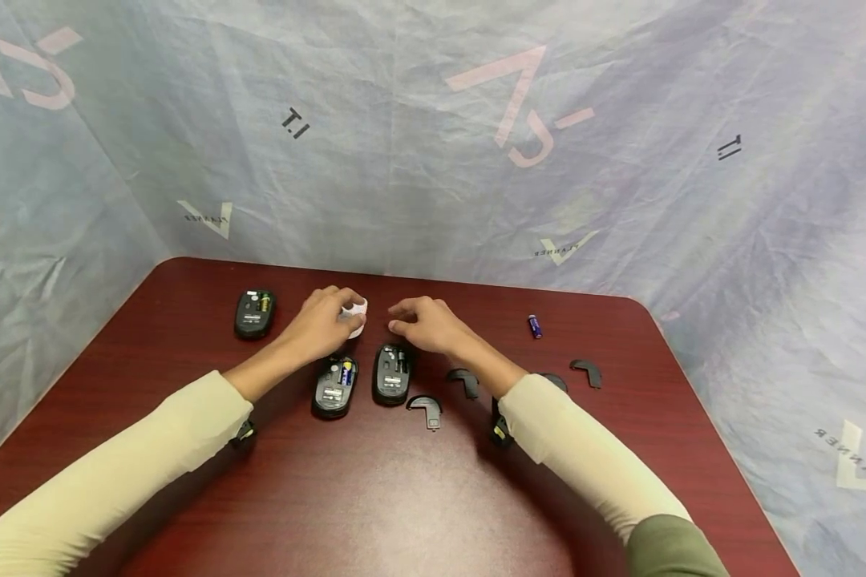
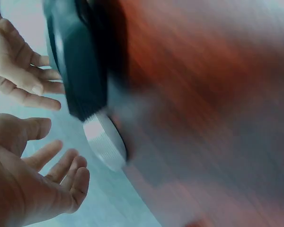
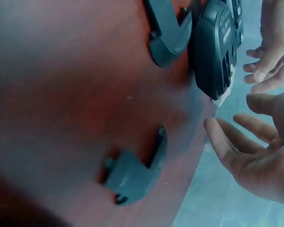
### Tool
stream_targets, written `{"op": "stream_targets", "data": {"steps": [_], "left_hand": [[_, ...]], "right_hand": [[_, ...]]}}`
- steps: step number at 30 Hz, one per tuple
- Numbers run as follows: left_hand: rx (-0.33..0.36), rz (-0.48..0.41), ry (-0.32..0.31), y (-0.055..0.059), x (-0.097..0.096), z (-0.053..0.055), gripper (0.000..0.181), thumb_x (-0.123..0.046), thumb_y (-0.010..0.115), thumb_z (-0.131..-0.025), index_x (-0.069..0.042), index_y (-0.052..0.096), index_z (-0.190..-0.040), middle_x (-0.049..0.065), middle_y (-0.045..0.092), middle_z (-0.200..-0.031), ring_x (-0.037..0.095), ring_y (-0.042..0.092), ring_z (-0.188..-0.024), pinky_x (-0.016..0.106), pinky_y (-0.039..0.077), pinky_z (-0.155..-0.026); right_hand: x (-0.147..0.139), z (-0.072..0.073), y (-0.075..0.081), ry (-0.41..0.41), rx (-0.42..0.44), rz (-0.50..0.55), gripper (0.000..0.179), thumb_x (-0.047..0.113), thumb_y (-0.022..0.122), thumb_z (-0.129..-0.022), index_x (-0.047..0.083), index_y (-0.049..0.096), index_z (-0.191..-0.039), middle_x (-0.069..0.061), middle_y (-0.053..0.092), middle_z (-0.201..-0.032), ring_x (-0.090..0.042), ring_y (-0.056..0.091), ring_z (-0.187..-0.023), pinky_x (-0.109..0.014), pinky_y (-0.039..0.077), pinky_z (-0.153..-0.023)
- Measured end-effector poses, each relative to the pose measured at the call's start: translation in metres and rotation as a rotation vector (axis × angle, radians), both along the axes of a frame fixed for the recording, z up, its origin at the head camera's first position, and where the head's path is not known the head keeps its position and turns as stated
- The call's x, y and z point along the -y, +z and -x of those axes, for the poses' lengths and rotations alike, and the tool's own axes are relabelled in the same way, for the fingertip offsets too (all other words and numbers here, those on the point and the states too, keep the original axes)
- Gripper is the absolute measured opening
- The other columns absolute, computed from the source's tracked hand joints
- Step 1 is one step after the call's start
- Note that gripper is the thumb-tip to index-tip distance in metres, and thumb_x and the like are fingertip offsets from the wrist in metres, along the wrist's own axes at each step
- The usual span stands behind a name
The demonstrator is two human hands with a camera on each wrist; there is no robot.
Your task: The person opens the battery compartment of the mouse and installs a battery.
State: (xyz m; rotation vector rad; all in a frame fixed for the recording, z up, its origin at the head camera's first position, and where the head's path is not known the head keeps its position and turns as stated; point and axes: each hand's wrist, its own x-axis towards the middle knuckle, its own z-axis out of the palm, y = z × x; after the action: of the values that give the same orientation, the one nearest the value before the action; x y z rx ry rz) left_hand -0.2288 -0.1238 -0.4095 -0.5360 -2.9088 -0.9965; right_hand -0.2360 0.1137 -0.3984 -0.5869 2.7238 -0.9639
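My left hand (image 1: 326, 322) hovers with bent fingers around a white rounded object (image 1: 357, 317); the left wrist view shows its ribbed side and a gap to the fingers. My right hand (image 1: 429, 324) is held in the air just right of it, fingers loosely curved and holding nothing. Below the hands lie two upturned black computer mice with uncovered battery bays: the left mouse (image 1: 334, 387) has a blue battery (image 1: 346, 373) in it, and the right mouse (image 1: 391, 377) is nearest my right hand. Both palms face each other in the wrist views.
Another upturned mouse (image 1: 254, 315) with a battery stands at the far left. Black battery covers (image 1: 427, 410) lie right of centre, one cover (image 1: 464, 381) beside my right forearm and another cover (image 1: 587, 371) farther right. A loose blue battery (image 1: 534, 326) lies behind them. Draped fabric (image 1: 404, 160) borders the table.
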Motion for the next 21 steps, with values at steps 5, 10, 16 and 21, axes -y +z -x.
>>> {"op": "stream_targets", "data": {"steps": [5,10,16,21], "left_hand": [[0.039,0.042,0.029,0.001,0.014,0.008,0.048,-0.022,0.067,-0.113,0.001,0.062,-0.154,0.031,0.064,-0.145,0.053,0.054,-0.141,0.069,0.047,-0.118],[0.097,0.05,0.036,0.0,0.025,0.015,0.054,-0.024,0.067,-0.113,0.003,0.056,-0.158,0.033,0.064,-0.145,0.051,0.059,-0.139,0.067,0.053,-0.115],[0.171,0.045,0.025,-0.001,0.029,0.019,0.056,-0.027,0.07,-0.112,0.001,0.056,-0.159,0.031,0.068,-0.146,0.048,0.065,-0.136,0.062,0.059,-0.108],[0.212,0.054,0.0,0.001,0.028,0.02,0.052,-0.028,0.072,-0.111,0.0,0.062,-0.153,0.033,0.067,-0.148,0.046,0.068,-0.131,0.057,0.061,-0.102]], "right_hand": [[0.017,0.017,-0.004,0.089,0.011,-0.057,0.048,0.024,0.066,-0.115,0.01,0.062,-0.161,-0.016,0.074,-0.152,-0.029,0.07,-0.144,-0.048,0.058,-0.124],[0.033,0.055,-0.036,0.141,-0.023,-0.171,0.058,0.039,0.069,-0.113,0.019,0.057,-0.166,-0.009,0.073,-0.154,-0.023,0.071,-0.142,-0.041,0.061,-0.119],[0.043,0.104,-0.084,0.17,-0.019,-0.215,0.062,0.051,0.076,-0.107,0.028,0.06,-0.163,0.003,0.079,-0.141,-0.011,0.073,-0.131,-0.033,0.062,-0.111],[0.047,0.118,-0.1,0.192,-0.084,-0.267,0.057,0.054,0.077,-0.106,0.026,0.067,-0.154,0.007,0.082,-0.134,-0.01,0.073,-0.13,-0.032,0.062,-0.111]]}}
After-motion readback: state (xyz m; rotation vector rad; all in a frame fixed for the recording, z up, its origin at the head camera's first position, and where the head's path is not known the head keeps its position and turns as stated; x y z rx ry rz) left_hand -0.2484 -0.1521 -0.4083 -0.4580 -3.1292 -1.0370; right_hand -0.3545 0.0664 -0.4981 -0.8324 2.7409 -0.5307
